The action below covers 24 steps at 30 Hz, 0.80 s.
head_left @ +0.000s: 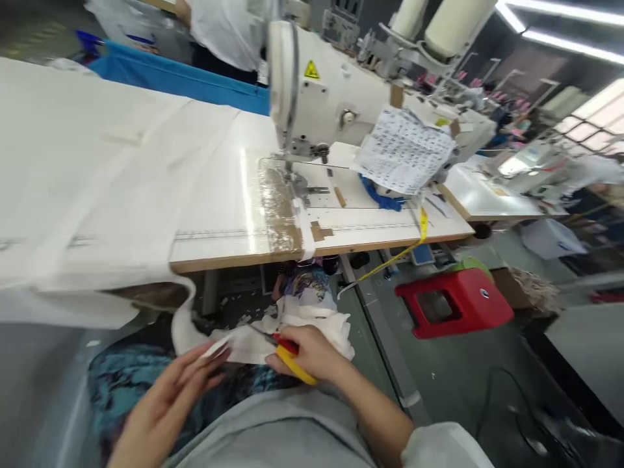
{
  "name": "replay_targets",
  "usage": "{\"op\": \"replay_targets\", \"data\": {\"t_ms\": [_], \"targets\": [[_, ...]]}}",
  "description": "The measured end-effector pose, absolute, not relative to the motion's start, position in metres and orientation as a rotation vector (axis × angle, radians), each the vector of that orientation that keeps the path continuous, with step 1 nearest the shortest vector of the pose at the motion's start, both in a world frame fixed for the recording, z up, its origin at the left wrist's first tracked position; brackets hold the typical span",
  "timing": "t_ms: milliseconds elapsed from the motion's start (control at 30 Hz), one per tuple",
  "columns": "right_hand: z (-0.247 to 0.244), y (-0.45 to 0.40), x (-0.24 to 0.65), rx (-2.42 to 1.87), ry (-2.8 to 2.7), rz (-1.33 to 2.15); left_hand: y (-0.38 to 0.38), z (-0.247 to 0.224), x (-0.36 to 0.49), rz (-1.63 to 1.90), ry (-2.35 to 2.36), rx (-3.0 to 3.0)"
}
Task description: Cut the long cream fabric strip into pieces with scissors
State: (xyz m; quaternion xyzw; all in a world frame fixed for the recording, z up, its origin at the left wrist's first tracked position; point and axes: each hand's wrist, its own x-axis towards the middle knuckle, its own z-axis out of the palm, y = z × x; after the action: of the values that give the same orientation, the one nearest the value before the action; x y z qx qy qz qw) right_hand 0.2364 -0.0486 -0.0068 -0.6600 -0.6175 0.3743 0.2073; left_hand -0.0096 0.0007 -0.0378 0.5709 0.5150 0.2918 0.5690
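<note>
Below the near edge of the bench (219, 248), the left hand (168, 398) pinches the white cloth (247, 348) while the right hand (312, 353) holds scissors (296, 369) right up by it, so the snipping looks unfinished and the cloth seems not cut through yet.

Single head-worn view, forward and down, close above left hand (168, 396) and right hand (312, 351).

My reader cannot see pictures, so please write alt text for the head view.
A person's right hand holds red-and-yellow scissors at white fabric held in the left hand. Beyond, a white sewing machine stands on a table, more white fabric spread to its left; a red stool is at right.
</note>
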Motion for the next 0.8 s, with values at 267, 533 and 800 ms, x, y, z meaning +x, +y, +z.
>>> {"op": "replay_targets", "data": {"t_ms": [267, 533, 800], "targets": [[-0.005, -0.049, 0.254, -1.623, -1.779, 1.303, 0.01, 0.015, 0.018, 0.608, 1.152, 1.581], [0.003, -0.028, 0.252, -1.566, -2.017, 1.521, 0.005, 0.017, 0.011, 0.457, 1.038, 0.937], [0.003, -0.01, 0.246, -1.485, -2.085, 1.757, 0.009, 0.0, 0.004, 0.441, 1.043, 0.799]]}}
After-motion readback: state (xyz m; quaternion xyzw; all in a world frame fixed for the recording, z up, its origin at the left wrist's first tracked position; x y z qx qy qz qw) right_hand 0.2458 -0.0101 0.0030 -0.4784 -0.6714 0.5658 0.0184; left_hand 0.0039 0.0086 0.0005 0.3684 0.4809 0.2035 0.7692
